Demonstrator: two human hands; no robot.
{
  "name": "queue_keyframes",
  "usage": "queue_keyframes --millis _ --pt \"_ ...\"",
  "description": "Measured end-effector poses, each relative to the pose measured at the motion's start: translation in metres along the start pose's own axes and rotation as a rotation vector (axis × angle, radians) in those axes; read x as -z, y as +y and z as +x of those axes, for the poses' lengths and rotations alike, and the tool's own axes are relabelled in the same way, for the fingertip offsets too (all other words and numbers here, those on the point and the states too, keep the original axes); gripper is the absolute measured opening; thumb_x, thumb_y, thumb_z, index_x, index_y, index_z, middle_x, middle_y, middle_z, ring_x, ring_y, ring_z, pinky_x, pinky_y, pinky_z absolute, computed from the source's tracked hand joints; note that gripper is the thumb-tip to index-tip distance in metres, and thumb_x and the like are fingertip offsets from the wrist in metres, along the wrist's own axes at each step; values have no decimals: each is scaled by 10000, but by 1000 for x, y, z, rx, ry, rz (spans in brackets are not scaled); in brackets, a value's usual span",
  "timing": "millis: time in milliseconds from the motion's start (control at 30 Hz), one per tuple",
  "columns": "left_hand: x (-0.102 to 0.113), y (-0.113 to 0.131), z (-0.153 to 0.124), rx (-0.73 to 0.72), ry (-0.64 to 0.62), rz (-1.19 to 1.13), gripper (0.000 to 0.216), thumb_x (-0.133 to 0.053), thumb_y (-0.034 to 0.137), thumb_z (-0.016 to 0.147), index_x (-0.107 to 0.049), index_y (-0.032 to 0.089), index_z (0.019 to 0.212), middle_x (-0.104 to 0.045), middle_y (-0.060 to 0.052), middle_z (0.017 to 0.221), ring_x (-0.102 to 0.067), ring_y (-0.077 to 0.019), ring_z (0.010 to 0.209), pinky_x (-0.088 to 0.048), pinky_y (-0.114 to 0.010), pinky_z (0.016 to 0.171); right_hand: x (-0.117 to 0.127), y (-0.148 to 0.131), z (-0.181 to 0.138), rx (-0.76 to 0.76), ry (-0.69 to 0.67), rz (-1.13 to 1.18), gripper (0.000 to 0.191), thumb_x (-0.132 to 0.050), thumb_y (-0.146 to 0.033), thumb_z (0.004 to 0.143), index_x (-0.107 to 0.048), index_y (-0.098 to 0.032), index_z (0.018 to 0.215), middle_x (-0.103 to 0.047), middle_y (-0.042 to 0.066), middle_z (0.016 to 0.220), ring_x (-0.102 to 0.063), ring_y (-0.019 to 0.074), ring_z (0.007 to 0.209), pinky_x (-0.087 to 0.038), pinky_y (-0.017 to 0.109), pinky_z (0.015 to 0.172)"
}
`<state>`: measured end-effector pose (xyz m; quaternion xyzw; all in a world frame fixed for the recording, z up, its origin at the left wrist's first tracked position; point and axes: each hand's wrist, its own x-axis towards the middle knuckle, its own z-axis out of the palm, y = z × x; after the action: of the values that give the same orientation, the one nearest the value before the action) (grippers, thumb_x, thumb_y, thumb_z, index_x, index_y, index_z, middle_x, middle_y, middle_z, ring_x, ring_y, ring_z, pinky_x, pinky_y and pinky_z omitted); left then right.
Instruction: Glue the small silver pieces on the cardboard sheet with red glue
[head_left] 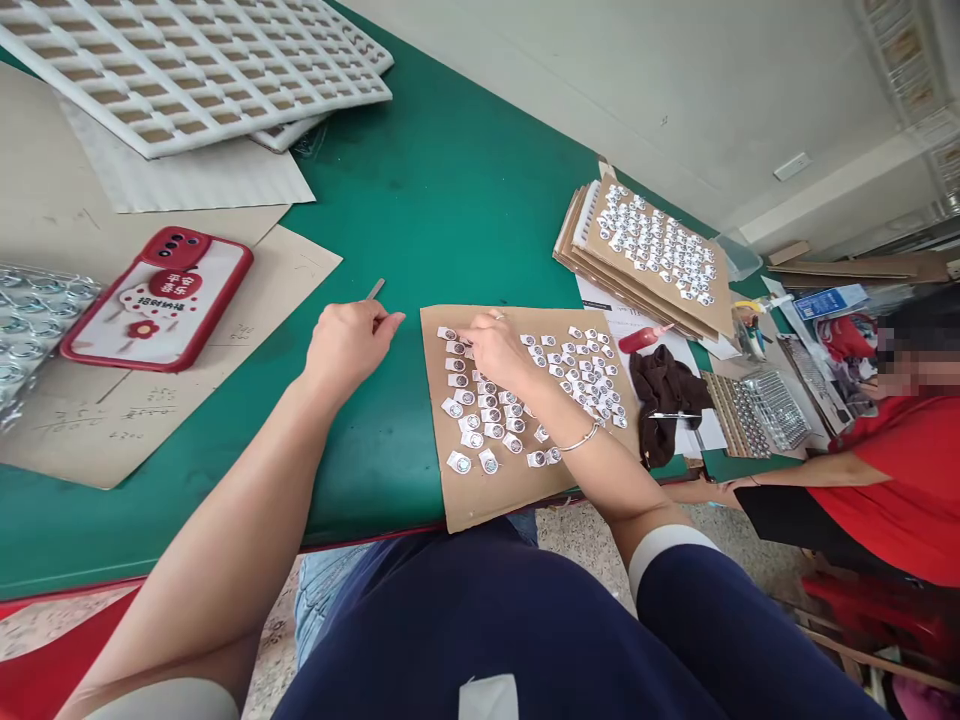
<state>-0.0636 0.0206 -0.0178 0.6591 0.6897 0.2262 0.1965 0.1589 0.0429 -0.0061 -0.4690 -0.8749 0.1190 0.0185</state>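
Observation:
My left hand (349, 342) rests on the green table (450, 190), fingers closed around a thin metal tool, perhaps tweezers (375, 289), whose tip sticks out above the knuckles. My right hand (495, 346) lies on a brown cardboard sheet (480, 495), fingers pinched at one of several small white tabs with round centres (487, 415) spread over the sheet. What the pinch holds is too small to name. A thin bracelet (581, 438) circles my right wrist.
A red-cased phone (159, 298) lies on cardboard at the left. White grid trays (187, 70) sit at the far left. A stack of cardboard sheets with more tabs (649, 255) lies at the right, beside a dark cloth (664, 395). A person in red (892, 480) sits at the right.

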Motion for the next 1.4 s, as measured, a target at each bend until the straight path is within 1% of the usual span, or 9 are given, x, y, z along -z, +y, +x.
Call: queue_keyframes --millis 267,467,567,667,767,933,1100,1233,1400 --pt "7 8 -4 -13 -12 14 312 -459 414 846 -597 163 721 -558 -57 600 -508 -183 566 -350 -278 517 -9 3 -11 66 -92 -100 366 -361 -77 864 -694 -151 995 -570 96 808 -405 232 871 -309 393 807" --pt "11 10 -7 -38 -14 43 330 -434 416 874 -600 154 763 -564 -38 635 -499 -155 578 -337 -257 534 -8 -2 1 138 -193 -150 350 -326 -52 862 -648 -126 746 -515 90 751 -383 219 841 -287 357 779" --pt "11 9 -7 -33 -8 62 347 -422 431 885 -601 152 782 -555 -30 644 -497 -147 590 -337 -254 554 -8 -9 4 137 -231 -161 356 -312 -28 854 -612 -129 690 -514 97 760 -383 221 858 -283 357 794" --pt "9 8 -7 -27 -7 51 340 -431 431 886 -597 153 782 -542 -28 630 -486 -142 578 -329 -251 548 -8 -14 2 103 -228 -156 347 -316 -19 844 -625 -116 722 -520 109 795 -382 231 885 -281 370 810" --pt "7 6 -5 -24 -4 29 315 -455 416 880 -595 156 770 -537 -25 620 -472 -137 563 -317 -244 536 -2 -10 -3 59 -216 -121 337 -346 -10 828 -668 -107 830 -523 95 765 -389 213 833 -302 356 784" --pt "6 5 -3 -44 3 31 309 -495 418 867 -587 149 745 -487 -10 556 -417 -115 520 -299 -230 518 12 6 -15 -77 -58 7 399 -349 -10 838 -697 -150 974 -583 82 865 -406 203 867 -321 342 801" --pt "5 5 -3 -32 12 27 311 -501 419 864 -587 150 734 -479 -8 541 -395 -115 507 -287 -229 507 5 11 -30 -80 -60 -59 378 -390 -14 818 -716 -156 945 -563 91 819 -408 237 904 -304 382 790" --pt "4 4 -3 -48 17 23 307 -503 416 861 -585 153 727 -492 -13 552 -408 -124 510 -290 -240 508 -6 13 -32 -56 -63 -81 340 -406 -34 819 -717 -152 892 -539 87 784 -398 230 865 -292 377 757" --pt "1 5 -4 -48 19 27 309 -503 428 859 -590 164 725 -477 -7 542 -428 -134 519 -305 -248 527 -8 11 -26 5 -149 -97 341 -367 -34 838 -697 -116 814 -513 90 754 -372 212 820 -282 368 724"
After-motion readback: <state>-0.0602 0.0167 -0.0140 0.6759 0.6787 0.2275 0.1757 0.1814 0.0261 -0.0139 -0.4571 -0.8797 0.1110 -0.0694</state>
